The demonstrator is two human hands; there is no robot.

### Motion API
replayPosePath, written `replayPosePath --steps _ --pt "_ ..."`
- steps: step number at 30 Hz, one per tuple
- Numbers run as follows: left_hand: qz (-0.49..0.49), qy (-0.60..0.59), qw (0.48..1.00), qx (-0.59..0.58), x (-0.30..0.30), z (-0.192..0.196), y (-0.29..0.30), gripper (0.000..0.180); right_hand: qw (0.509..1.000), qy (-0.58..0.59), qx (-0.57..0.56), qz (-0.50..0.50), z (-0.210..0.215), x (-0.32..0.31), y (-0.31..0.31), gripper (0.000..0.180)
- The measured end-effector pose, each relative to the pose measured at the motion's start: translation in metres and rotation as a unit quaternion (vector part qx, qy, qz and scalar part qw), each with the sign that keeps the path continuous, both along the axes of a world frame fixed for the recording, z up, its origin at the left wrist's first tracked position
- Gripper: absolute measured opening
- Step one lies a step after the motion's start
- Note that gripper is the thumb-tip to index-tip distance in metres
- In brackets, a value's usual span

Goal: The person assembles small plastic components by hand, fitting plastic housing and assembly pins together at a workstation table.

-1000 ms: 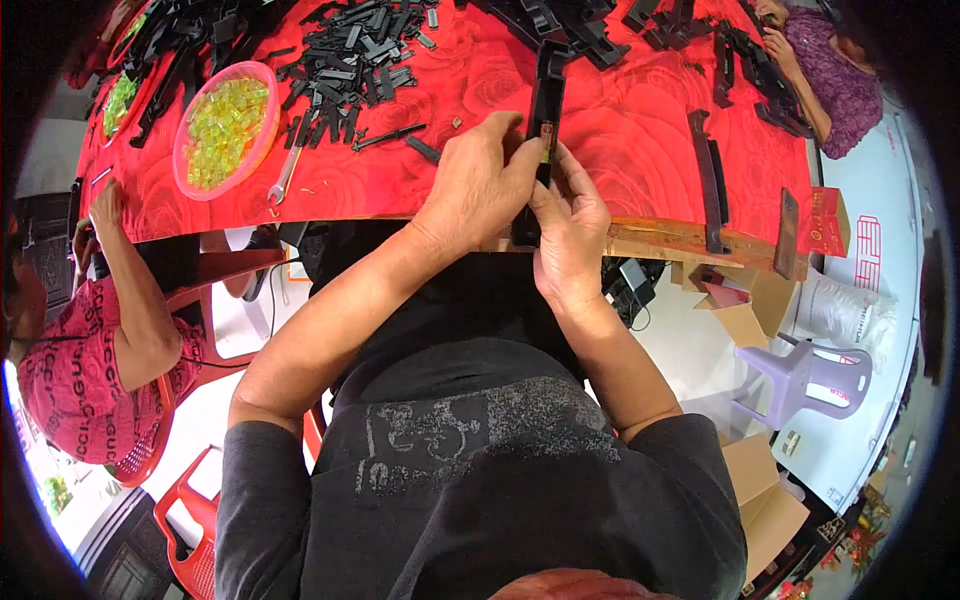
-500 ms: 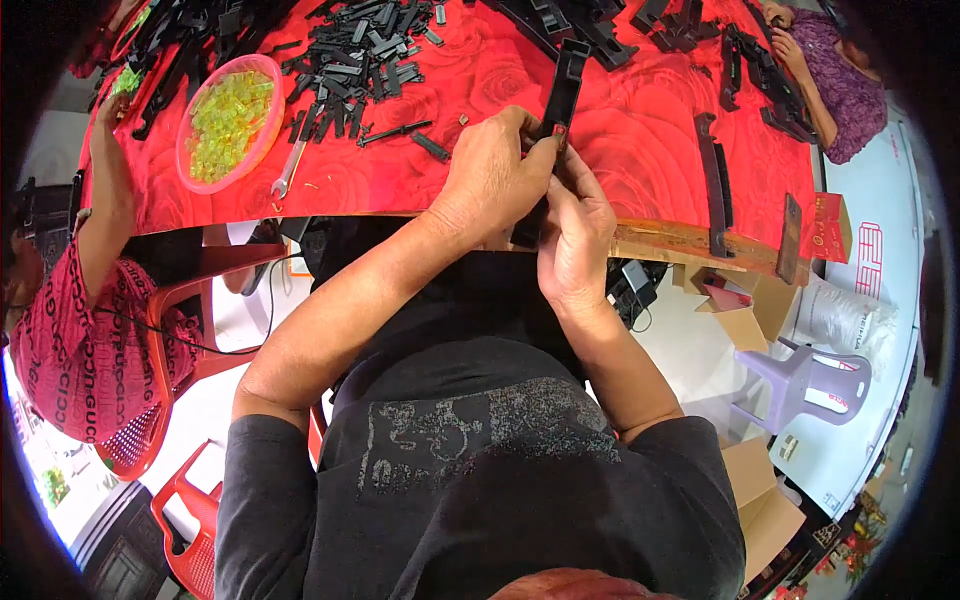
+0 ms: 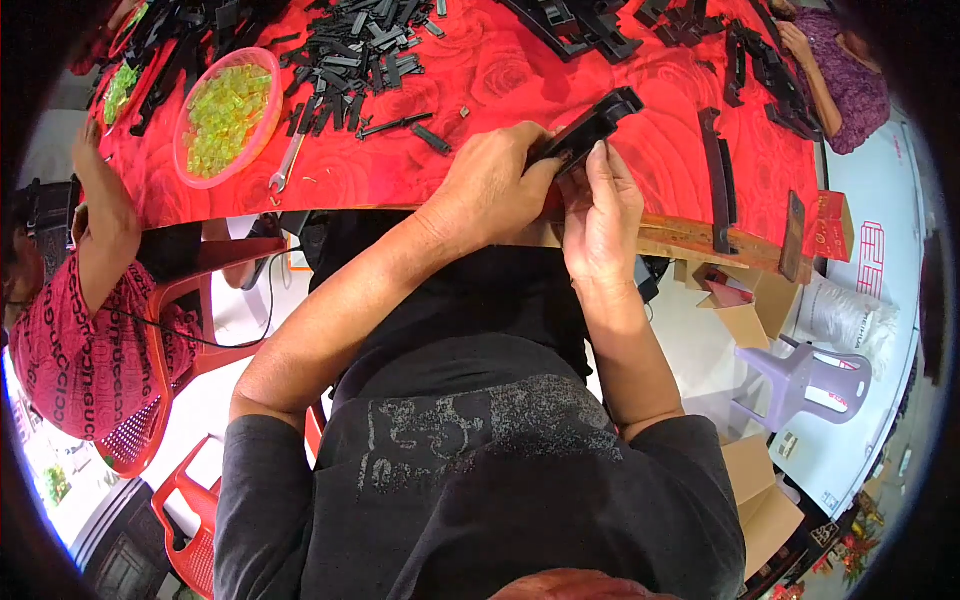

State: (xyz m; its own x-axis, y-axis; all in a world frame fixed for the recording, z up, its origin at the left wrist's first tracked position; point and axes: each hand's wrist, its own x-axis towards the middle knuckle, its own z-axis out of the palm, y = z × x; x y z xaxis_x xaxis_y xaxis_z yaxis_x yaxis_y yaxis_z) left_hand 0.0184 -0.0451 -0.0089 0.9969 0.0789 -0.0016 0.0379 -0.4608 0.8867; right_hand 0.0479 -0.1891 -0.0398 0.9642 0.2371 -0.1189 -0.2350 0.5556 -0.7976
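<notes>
Over the near edge of the table, both my hands are at a long black plastic part (image 3: pixel 594 122), channel-shaped with a hooked far end. My left hand (image 3: pixel 492 182) is closed around its near portion, thumb pressed along the side. My right hand (image 3: pixel 606 220) meets it from the right, thumb up against the edge and fingers curled in beneath it. The part's near end is hidden behind my fingers. Left of my hands, a short dark cylindrical piece (image 3: pixel 432 139) and a thin black rod (image 3: pixel 394 125) lie on the red cloth.
A pink-rimmed bowl (image 3: pixel 277 118) holds yellow translucent pieces, with a wrench (image 3: pixel 288 163) beside it. Small black parts (image 3: pixel 365 55) are heaped beyond. Long black parts (image 3: pixel 718 180) lie at right on the table (image 3: pixel 660 165). Co-workers sit at left (image 3: pixel 90 340) and far right (image 3: pixel 850 90).
The black part has tilted, its far end swinging to the right and lower. My right hand has shifted right, its thumb now raised. The left co-worker's hand has drawn back.
</notes>
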Motion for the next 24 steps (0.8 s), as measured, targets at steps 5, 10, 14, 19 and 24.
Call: replayPosePath --steps 5,10,14,19,24 --pt "0.002 0.019 1.000 0.022 -0.003 -0.005 -0.004 0.029 1.000 0.011 -0.001 0.018 0.006 0.002 0.001 0.025" --pt "-0.016 0.070 0.993 -0.095 -0.003 -0.009 -0.007 0.025 1.000 0.023 -0.012 0.017 0.009 0.002 0.001 0.026" --pt "-0.002 0.027 0.997 -0.076 -0.006 -0.015 -0.010 0.023 0.999 0.013 -0.031 0.027 0.008 0.002 -0.001 0.027" --pt "0.007 0.013 0.996 -0.082 -0.006 -0.016 -0.011 0.023 0.999 0.027 -0.022 0.013 0.007 0.001 -0.001 0.026" --pt "0.021 0.004 1.000 -0.020 -0.002 -0.012 -0.012 0.027 0.999 0.032 -0.028 -0.003 0.009 -0.002 0.003 0.027"
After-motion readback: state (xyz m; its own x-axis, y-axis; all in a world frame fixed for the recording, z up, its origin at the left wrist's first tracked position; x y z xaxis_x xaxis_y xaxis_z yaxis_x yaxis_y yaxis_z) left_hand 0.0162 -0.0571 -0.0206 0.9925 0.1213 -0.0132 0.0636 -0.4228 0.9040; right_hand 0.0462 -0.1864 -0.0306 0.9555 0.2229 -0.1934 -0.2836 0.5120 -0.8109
